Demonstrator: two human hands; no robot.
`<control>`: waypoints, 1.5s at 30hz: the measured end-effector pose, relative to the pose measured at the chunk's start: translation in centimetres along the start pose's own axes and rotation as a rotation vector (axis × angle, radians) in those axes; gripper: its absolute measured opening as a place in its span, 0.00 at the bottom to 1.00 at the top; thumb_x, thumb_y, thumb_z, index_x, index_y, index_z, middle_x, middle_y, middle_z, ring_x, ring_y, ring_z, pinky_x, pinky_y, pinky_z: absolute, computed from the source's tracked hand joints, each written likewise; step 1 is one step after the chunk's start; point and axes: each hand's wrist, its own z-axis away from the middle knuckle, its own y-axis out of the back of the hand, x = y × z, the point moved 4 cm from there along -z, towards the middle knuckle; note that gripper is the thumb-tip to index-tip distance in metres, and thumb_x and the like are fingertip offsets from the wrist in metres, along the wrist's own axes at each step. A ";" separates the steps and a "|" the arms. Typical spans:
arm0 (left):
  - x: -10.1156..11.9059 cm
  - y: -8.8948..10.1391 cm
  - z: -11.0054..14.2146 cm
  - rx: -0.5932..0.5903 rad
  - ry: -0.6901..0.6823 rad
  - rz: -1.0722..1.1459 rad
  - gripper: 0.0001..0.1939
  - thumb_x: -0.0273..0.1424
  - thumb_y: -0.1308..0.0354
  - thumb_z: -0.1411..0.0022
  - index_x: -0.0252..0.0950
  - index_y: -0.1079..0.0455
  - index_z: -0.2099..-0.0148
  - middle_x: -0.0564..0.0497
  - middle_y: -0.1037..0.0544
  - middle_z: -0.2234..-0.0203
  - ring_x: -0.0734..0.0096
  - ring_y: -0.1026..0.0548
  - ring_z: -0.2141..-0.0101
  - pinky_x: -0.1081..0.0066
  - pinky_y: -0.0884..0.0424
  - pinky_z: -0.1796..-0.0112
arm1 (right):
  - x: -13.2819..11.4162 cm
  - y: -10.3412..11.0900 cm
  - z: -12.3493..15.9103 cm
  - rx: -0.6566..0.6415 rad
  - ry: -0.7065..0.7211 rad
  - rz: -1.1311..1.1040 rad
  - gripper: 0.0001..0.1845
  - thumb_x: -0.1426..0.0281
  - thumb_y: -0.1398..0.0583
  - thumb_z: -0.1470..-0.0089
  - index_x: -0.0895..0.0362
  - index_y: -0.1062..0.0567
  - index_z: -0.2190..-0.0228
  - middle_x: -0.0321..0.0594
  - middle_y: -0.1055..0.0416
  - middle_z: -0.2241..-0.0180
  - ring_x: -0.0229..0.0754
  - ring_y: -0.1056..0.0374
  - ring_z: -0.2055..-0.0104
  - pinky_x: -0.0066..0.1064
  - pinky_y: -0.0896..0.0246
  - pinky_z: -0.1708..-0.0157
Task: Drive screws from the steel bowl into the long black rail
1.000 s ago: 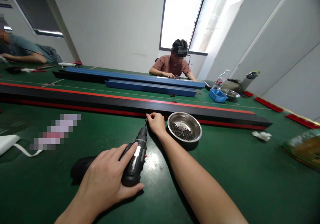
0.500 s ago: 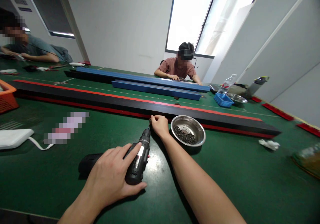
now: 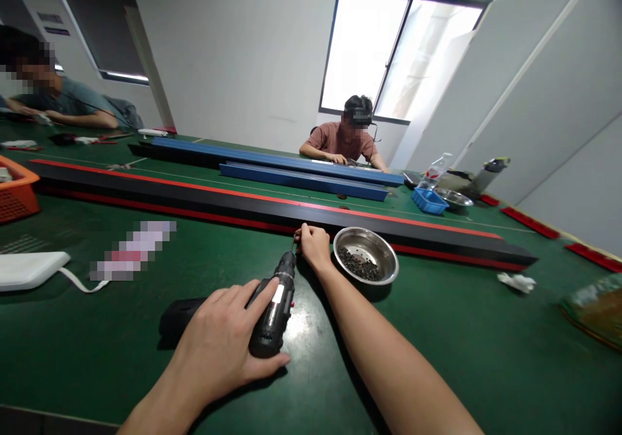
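Note:
My left hand [image 3: 226, 334] is wrapped round a black cordless drill [image 3: 275, 321], which lies on its side with its bit pointing away from me. The bit reaches my right hand [image 3: 315, 246], whose fingers are pinched together at its tip. What they hold there, if anything, is too small to make out. Just beyond the fingers runs a long black beam with red edges [image 3: 233, 203]. Beside my right hand stands a round metal bowl [image 3: 390, 253] with many small dark screws [image 3: 357, 265] in it.
Blue rails [image 3: 306, 181] lie behind the beam. An orange basket [image 3: 19, 201] and a white device [image 3: 34, 271] are at left. Crumpled tissue [image 3: 518, 282], a blue tray [image 3: 429, 201] and a bottle [image 3: 437, 170] are at right. Two people sit across the green table [image 3: 121, 357].
The view has tilted slightly. My left hand and the drill have shifted a little to the right, and my pinched right hand slightly too. The bowl and beam stay put.

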 end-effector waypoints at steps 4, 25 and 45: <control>0.1 0.2 0.0 -0.012 0.006 0.013 0.51 0.57 0.30 0.49 0.42 0.35 0.28 0.40 0.20 0.43 0.44 0.20 0.49 0.49 0.26 0.47 | -0.3 0.1 0.4 0.000 0.017 -0.064 0.27 0.58 0.49 0.30 0.58 0.16 0.65 0.43 0.17 0.68 0.40 0.26 0.76 0.29 0.33 0.70; 0.2 -0.1 0.2 0.009 -0.024 -0.070 0.49 0.64 0.38 0.42 0.42 0.36 0.27 0.39 0.19 0.43 0.44 0.20 0.49 0.49 0.27 0.48 | -1.2 0.5 1.5 0.107 0.118 0.126 0.17 0.66 0.43 0.35 0.55 0.13 0.62 0.44 0.16 0.63 0.45 0.21 0.60 0.29 0.32 0.55; 0.7 0.1 -0.2 -0.052 -0.043 -0.123 0.45 0.60 0.41 0.36 0.41 0.38 0.26 0.39 0.19 0.43 0.46 0.21 0.50 0.53 0.29 0.52 | -2.2 0.5 3.7 0.159 0.280 0.223 0.24 0.80 0.47 0.39 0.59 0.20 0.47 0.49 0.20 0.47 0.46 0.24 0.45 0.33 0.35 0.41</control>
